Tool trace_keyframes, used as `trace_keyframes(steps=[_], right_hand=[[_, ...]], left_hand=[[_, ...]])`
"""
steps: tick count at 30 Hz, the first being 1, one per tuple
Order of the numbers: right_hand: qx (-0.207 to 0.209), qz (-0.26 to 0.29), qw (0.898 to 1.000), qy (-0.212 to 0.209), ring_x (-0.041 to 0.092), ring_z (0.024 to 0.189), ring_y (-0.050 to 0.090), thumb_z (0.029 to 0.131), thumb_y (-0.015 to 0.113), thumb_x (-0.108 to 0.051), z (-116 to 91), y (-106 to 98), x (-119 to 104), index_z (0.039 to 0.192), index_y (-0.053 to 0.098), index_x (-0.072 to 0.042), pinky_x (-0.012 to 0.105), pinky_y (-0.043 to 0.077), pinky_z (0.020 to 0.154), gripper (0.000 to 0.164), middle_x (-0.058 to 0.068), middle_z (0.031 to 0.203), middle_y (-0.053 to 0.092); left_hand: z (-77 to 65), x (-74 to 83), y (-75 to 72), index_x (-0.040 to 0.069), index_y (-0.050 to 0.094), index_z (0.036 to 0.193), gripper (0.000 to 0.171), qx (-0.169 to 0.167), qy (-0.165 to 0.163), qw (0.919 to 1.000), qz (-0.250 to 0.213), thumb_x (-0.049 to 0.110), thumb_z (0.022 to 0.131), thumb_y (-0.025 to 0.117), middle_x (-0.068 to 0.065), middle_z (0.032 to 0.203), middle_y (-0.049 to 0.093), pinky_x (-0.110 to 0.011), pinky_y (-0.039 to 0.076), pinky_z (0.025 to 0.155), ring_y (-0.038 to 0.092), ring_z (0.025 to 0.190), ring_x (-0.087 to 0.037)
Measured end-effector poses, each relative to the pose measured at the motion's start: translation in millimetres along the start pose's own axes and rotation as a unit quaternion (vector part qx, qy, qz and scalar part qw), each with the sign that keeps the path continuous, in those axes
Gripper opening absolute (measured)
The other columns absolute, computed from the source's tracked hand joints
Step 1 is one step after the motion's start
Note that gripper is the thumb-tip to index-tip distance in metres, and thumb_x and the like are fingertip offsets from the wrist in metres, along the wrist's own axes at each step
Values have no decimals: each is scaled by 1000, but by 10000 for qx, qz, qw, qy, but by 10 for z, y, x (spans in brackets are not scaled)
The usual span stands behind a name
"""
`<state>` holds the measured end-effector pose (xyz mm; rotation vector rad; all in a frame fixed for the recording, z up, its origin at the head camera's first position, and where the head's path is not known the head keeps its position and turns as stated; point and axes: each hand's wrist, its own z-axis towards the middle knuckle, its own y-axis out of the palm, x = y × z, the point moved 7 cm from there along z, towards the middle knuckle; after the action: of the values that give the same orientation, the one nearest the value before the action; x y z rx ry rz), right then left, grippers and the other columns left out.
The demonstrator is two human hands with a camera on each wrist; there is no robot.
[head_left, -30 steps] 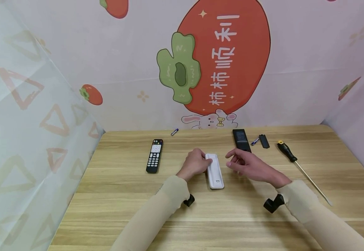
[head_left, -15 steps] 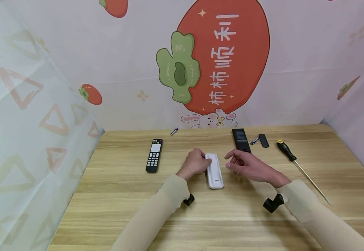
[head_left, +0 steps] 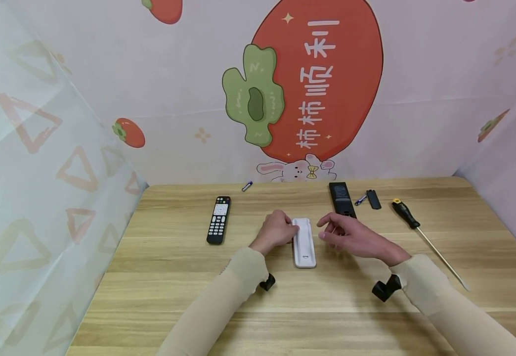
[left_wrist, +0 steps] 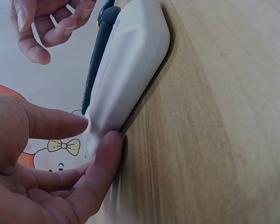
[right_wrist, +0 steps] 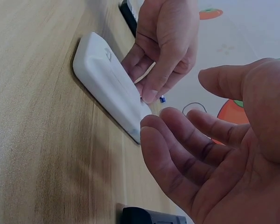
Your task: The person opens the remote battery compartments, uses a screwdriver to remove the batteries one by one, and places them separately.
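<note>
While both hands hover mid-tabletop, this is how it stands:

White remote [head_left: 304, 242]: lies flat on the tabletop [head_left: 160, 277], back side up, lengthwise away from the person, between the two hands.

Left hand [head_left: 277, 230]: pinches the far end of the white remote, thumb on top and a finger at its edge, as the left wrist view shows; the heel of the hand is down by the wood.

Right hand [head_left: 346, 232]: released, fingers loosely bent and holding nothing, just beside the white remote's right edge. Whether a fingertip touches it, I cannot tell.

Black remote [head_left: 219, 219]: buttons up, well to the left of the left hand.

Dark remote [head_left: 341, 198]: face down behind the right hand, its near end hidden by the fingers.

Cover [head_left: 373, 199]: small black piece, right of the dark remote.

Battery [head_left: 361, 200]: lies between the dark remote and the cover.

Second battery [head_left: 246, 186]: alone at the back edge, near the wall.

Screwdriver [head_left: 422, 234]: black and yellow handle, long shaft pointing toward the near right.

Sleeves [head_left: 222, 301]: beige, on both forearms, each with a black mount at the wrist.

Wall [head_left: 320, 89]: pale, with a big red fruit print and a small rabbit.
</note>
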<state>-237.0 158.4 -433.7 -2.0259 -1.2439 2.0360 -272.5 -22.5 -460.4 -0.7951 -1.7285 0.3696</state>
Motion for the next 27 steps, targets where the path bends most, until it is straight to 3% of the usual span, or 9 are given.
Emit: trace_keyframes(steps=[5,9,14,17,20,23,27], right_hand=[[-43,19,10000,9,33,83,62,103,62,-27,4,5,8,129,55,2,36,57,68,39,17,97,63],[-63,13,10000,-18,33,83,62,103,62,-27,2,8,3,129,56,2,37,57,68,39,16,97,63],[-81,-21,9999,-70,33,83,62,103,61,-27,-4,12,-14,129,56,1,35,57,68,38,13,96,63],[-101,-52,9999,-111,33,83,62,104,61,-26,-5,13,-20,128,56,1,34,56,68,38,13,96,63],[-126,-74,9998,-152,33,83,63,104,61,-26,-6,14,-22,128,56,2,36,57,69,38,15,96,63],[-161,-78,9997,-180,34,84,63,104,61,-26,-7,23,-28,128,56,2,40,57,70,37,15,97,63],[-199,-95,9995,-211,34,84,63,104,60,-22,0,45,-34,128,56,2,40,57,69,33,15,97,63]], left_hand=[[-10,24,6,-4,61,128,42,-56,173,9994,286,23,97,69,-8,92,63,-32,51,69,60,79,-21],[-35,80,19,4,52,145,62,-224,639,9945,801,33,94,74,-12,123,59,-41,52,92,58,101,-24],[-94,132,67,15,41,155,101,-736,1407,9733,1656,51,74,89,-7,155,40,-46,43,108,45,131,-26],[-136,140,97,17,36,158,117,-975,1768,9557,2142,56,64,93,-2,163,31,-46,39,112,35,139,-27],[-165,134,122,16,33,159,124,-1057,1964,9417,2518,58,60,94,-1,163,30,-44,34,116,32,141,-27],[-170,122,140,14,33,159,125,-1016,2024,9349,2734,60,60,93,-1,162,33,-44,31,117,32,141,-26],[-173,114,155,13,33,159,125,-932,2017,9316,2877,62,60,92,-3,160,35,-45,29,118,33,141,-26]])
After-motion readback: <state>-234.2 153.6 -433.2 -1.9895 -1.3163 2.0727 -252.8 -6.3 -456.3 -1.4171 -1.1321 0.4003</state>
